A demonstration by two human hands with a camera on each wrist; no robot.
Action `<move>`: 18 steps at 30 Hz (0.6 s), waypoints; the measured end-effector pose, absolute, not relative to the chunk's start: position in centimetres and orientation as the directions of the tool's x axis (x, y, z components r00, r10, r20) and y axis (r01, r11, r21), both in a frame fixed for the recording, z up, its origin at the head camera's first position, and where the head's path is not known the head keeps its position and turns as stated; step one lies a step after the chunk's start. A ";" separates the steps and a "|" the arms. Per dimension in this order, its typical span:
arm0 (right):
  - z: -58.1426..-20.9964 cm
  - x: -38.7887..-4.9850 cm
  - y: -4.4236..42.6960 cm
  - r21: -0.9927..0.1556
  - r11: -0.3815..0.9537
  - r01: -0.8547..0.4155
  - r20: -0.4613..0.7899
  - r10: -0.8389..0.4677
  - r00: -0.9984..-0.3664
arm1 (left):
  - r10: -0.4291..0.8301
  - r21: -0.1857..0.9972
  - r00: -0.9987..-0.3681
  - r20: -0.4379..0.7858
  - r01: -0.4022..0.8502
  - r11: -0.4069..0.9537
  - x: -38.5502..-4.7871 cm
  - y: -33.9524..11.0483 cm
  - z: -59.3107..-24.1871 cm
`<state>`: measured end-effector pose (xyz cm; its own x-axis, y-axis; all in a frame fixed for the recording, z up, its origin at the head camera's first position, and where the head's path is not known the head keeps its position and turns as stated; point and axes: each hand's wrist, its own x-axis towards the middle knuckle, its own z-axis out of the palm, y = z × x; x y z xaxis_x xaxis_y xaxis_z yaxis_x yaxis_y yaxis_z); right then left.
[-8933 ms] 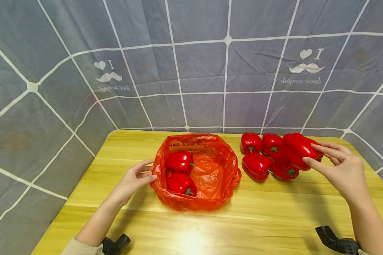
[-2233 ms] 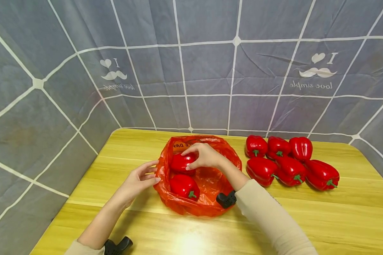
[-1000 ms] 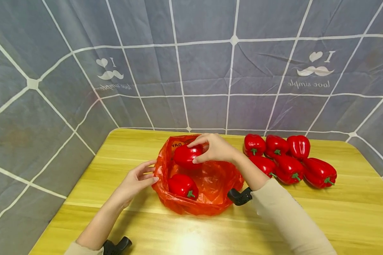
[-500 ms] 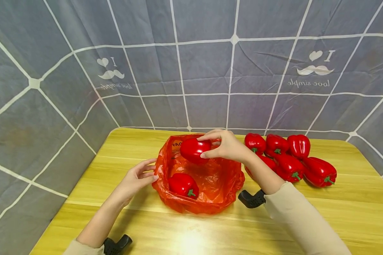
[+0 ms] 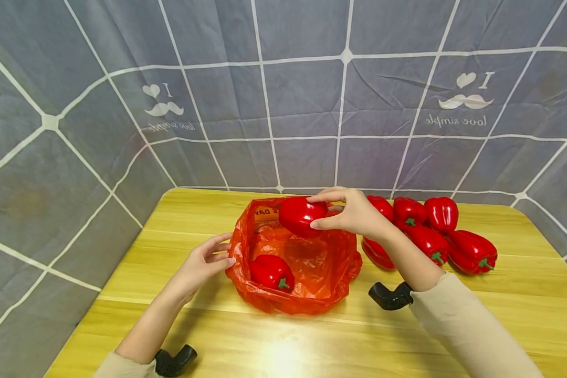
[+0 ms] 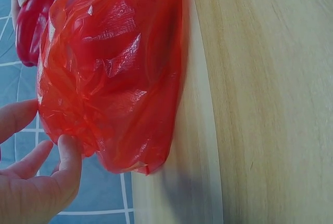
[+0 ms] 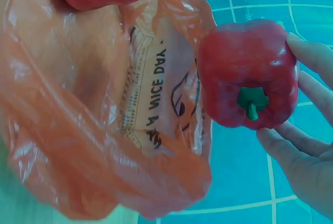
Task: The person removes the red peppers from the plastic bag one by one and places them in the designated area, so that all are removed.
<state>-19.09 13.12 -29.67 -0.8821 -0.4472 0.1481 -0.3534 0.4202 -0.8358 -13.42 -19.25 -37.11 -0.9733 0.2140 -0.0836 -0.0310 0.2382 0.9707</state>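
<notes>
An orange-red plastic bag (image 5: 307, 304) stands with its mouth wide on the wooden table, one red bell pepper (image 5: 271, 273) lying inside at its left. My left hand (image 5: 200, 270) pinches the bag's left rim; thumb and fingertips meet the plastic in the left wrist view. With thumb and fingertips, my right hand (image 5: 354, 212) grips another red bell pepper (image 5: 300, 216) above the bag's back rim. Its green stem shows in the right wrist view, clear of the bag's printed wall.
Several more red bell peppers (image 5: 441, 214) sit in two rows at the table's right; the right forearm partly covers some. A grey tiled-pattern curtain (image 5: 302, 105) hangs behind the table (image 5: 208, 336). Black camera mounts (image 5: 175, 361) are strapped at both wrists.
The right hand has lifted a bell pepper from inside the bag and carried it up and rightward, leaving one pepper inside. The left hand has stayed at the bag's rim.
</notes>
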 end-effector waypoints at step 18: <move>-29.0 -17.6 17.0 -0.819 0.466 -0.335 0.137 -0.408 -0.903 | 0.225 0.963 -0.973 -0.044 0.018 0.268 -13.2 -19.4 -37.0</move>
